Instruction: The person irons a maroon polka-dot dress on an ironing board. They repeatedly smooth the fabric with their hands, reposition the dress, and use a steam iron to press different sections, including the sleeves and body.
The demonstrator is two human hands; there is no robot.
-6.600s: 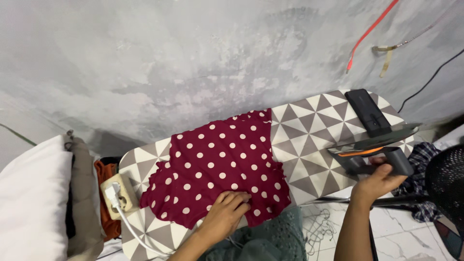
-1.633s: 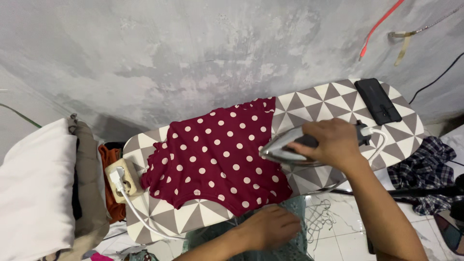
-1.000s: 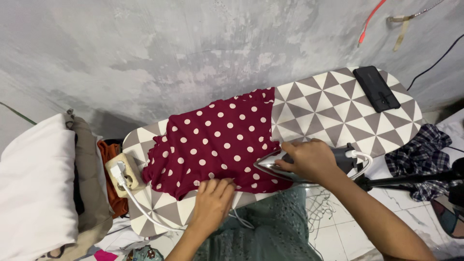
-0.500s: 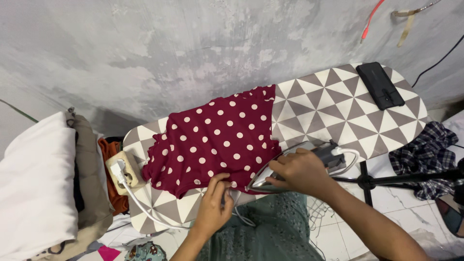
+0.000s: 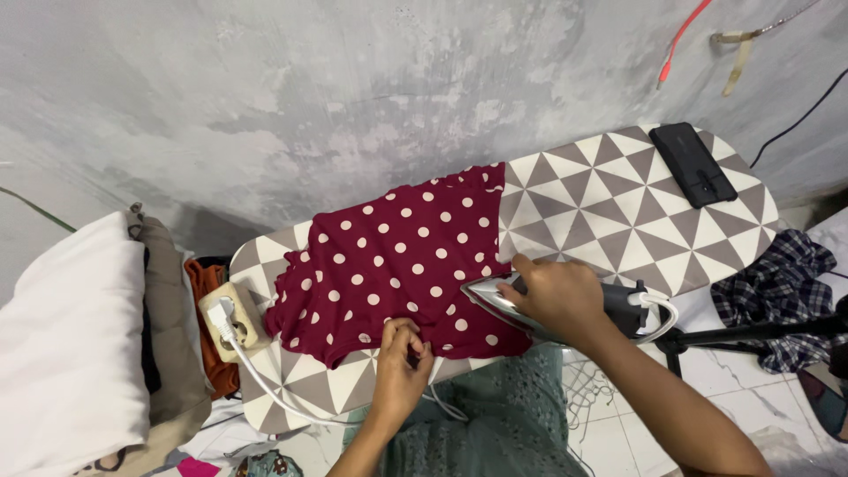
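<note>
A dark red garment with white dots (image 5: 397, 256) lies spread on an ironing board (image 5: 618, 203) covered in grey and white triangles. My right hand (image 5: 552, 296) grips the handle of a silver and black iron (image 5: 499, 305), whose tip rests on the garment's near right edge. My left hand (image 5: 402, 367) pinches the garment's near hem, fingers closed on the cloth. The iron's white cord (image 5: 283, 402) runs along the board's near edge to a socket block (image 5: 231, 316) at the board's left end.
A black phone (image 5: 693, 163) lies at the board's far right end. A stack of folded cloth, white on top (image 5: 71, 344), stands at the left. A checked garment (image 5: 777, 287) hangs at the right over the tiled floor. A grey wall (image 5: 353, 88) is behind.
My right hand has brought the iron from the board's right end onto the garment and slid it toward the near edge. My left hand came back to grip the hem.
</note>
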